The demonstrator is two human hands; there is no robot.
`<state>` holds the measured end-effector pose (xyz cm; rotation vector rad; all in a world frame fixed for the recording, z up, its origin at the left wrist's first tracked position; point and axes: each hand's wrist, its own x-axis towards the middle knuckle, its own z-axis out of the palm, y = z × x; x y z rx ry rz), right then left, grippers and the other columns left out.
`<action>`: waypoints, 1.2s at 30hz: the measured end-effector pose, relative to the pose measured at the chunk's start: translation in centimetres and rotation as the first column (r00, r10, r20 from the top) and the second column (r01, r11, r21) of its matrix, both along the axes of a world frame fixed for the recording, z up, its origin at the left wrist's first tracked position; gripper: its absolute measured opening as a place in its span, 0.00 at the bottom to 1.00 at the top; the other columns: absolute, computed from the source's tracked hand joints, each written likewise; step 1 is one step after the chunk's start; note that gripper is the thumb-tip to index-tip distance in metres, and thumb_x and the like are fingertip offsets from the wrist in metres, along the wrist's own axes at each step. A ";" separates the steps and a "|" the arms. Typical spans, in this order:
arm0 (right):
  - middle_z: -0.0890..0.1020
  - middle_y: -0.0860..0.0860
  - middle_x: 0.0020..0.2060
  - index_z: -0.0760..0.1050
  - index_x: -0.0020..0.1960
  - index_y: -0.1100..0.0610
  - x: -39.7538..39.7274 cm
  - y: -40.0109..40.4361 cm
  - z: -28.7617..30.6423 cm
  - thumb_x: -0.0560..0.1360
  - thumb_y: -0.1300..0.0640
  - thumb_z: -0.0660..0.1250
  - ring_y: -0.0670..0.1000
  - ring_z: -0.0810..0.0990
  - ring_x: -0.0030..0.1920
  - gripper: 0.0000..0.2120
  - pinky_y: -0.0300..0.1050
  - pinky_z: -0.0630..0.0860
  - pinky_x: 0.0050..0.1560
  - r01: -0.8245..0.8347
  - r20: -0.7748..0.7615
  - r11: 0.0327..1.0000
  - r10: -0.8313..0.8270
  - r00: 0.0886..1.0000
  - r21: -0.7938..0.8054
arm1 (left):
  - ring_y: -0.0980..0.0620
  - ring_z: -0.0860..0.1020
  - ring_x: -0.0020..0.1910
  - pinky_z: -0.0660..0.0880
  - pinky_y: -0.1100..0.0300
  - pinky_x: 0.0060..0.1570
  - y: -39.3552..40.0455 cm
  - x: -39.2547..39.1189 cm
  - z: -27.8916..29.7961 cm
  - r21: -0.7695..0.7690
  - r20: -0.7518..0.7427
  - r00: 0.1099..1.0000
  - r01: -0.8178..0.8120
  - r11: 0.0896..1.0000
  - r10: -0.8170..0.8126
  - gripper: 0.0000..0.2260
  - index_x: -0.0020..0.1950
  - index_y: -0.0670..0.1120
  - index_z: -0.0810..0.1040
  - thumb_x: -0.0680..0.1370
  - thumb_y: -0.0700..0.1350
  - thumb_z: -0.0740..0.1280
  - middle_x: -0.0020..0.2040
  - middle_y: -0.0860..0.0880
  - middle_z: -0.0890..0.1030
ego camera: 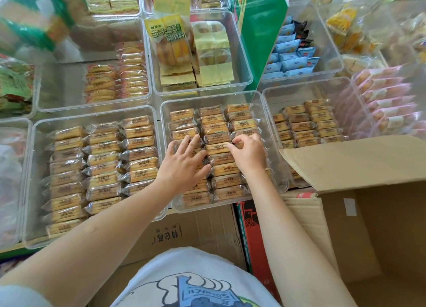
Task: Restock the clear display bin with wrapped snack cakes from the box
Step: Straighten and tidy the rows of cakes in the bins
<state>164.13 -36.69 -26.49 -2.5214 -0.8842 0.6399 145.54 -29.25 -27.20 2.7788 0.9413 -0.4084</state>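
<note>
Left hand (184, 162) lies flat w/ fingers spread on the snack cakes (216, 150) in the clear bin (274, 145), right hand (247, 151) prob. pinching one, so a hard push could knock the rows crooked.

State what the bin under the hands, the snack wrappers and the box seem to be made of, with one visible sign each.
Bin: clear, glossy hard plastic, it seems; the cakes show through its walls.
Wrappers: thin shiny plastic film, likely; glare and crimped ends.
Box: brown matte cardboard; folded flap with a raw edge.
</note>
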 end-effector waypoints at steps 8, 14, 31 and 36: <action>0.74 0.49 0.54 0.80 0.48 0.53 -0.3 0.4 -0.8 0.79 0.54 0.67 0.53 0.73 0.59 0.05 0.54 0.64 0.66 0.030 0.053 0.999 -0.031 0.998 0.018 | 0.45 0.45 0.83 0.49 0.39 0.78 0.1 -0.1 -0.3 -0.010 0.027 1.000 0.012 1.000 -0.012 0.31 0.82 0.63 0.54 0.80 0.69 0.37 0.84 0.46 0.48; 0.71 0.46 0.49 0.77 0.47 0.54 -0.7 0.1 -1.1 0.80 0.56 0.66 0.48 0.69 0.47 0.04 0.56 0.65 0.65 0.078 0.042 0.992 -0.083 0.996 0.102 | 0.44 0.45 0.83 0.49 0.39 0.77 0.1 0.0 -0.2 -0.002 0.032 0.999 0.020 1.000 -0.020 0.29 0.82 0.63 0.54 0.81 0.69 0.38 0.84 0.46 0.47; 0.72 0.51 0.58 0.79 0.51 0.54 -0.7 0.6 -1.2 0.80 0.52 0.67 0.52 0.74 0.58 0.06 0.56 0.66 0.68 0.009 0.077 1.000 -0.007 0.997 -0.017 | 0.44 0.43 0.83 0.47 0.40 0.78 0.0 0.0 0.3 -0.010 -0.003 1.000 0.027 1.000 -0.027 0.30 0.82 0.64 0.51 0.81 0.69 0.35 0.84 0.47 0.44; 0.72 0.48 0.56 0.79 0.45 0.53 -0.2 0.4 -1.3 0.78 0.55 0.68 0.52 0.75 0.59 0.04 0.56 0.60 0.71 0.116 -0.075 0.992 -0.112 0.991 0.054 | 0.44 0.44 0.83 0.49 0.39 0.78 -0.1 -0.1 0.2 -0.004 0.003 0.999 0.032 0.999 -0.032 0.31 0.82 0.64 0.49 0.80 0.69 0.35 0.84 0.47 0.45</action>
